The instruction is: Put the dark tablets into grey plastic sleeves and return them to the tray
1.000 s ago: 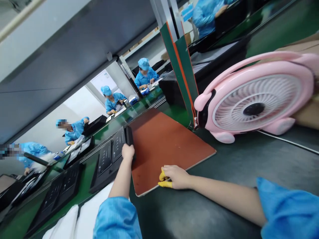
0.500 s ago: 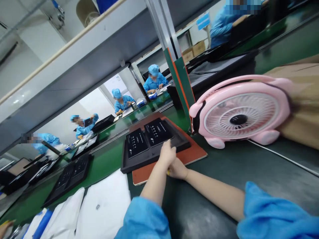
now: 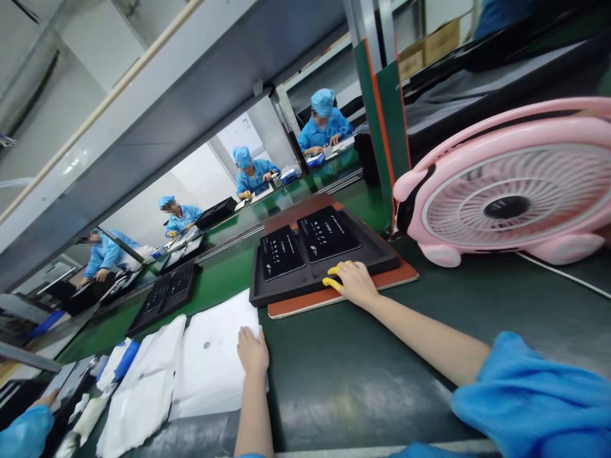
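Observation:
My left hand [image 3: 252,352] lies on the right edge of a stack of white plastic bags [image 3: 217,356], fingers stretched out. Yellow finger covers are on my right hand [image 3: 356,283], which rests at the front edge of a black foam tray [image 3: 286,289] with its fingers apart. Two flat black tablet-like panels with white print, a left panel [image 3: 282,253] and a right panel [image 3: 329,233], lie side by side in the tray. Under the tray is a reddish-brown board [image 3: 396,278].
A pink fan [image 3: 506,207] stands at the right, its white cable on the green bench. Another black tray [image 3: 165,289] sits at the left. A metal post [image 3: 377,95] rises behind. Co-workers in blue sit opposite; one blue sleeve [image 3: 28,429] reaches in at lower left.
My hands were together at the tray's front edge and have parted. The left moved left onto the white bags; the right stays by the tray. The view has shifted.

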{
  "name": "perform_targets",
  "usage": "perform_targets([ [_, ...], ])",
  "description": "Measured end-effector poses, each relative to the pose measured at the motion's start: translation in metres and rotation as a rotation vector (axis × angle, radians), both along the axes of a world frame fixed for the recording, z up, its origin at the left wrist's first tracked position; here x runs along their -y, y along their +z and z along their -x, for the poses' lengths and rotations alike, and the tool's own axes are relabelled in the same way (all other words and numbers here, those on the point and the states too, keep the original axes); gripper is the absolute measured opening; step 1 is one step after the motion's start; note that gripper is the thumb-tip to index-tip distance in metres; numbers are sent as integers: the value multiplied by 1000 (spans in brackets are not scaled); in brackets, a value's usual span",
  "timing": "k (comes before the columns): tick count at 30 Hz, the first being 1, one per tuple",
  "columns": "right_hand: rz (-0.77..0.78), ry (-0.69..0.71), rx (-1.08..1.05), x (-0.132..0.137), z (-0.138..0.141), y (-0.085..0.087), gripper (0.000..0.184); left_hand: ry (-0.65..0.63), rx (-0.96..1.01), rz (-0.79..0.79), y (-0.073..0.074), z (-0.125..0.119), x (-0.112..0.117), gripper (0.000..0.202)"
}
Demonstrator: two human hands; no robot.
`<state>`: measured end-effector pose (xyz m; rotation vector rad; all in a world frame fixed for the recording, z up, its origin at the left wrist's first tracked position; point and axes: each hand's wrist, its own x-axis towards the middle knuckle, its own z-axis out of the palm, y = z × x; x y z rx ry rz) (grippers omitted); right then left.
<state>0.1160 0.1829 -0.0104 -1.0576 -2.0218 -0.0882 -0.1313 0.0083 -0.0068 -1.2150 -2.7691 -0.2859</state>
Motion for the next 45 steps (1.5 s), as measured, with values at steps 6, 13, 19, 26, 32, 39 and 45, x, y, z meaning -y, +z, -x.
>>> perform_targets([
  [6,-51,2,-40,31,-22,-8,23,-2,166,-183,9,22,5,40],
  [13,-83,-11,-5,40,-27,-10,23,-9,150,-102,13,62,4,26],
  [19,-102,-31,-10,42,-25,-10,27,-18,199,-184,5,62,-6,19],
  [26,-129,-26,-28,44,-23,-11,29,35,313,-494,27,53,-2,19],
  [32,-116,-30,-18,42,-26,-13,27,-261,686,-609,37,-15,-1,22],
  [39,-59,-4,15,46,-29,-9,24,-496,768,-192,2,-119,-6,17],
  [45,-20,6,14,49,-30,-7,22,-647,418,33,6,-133,-5,16],
])
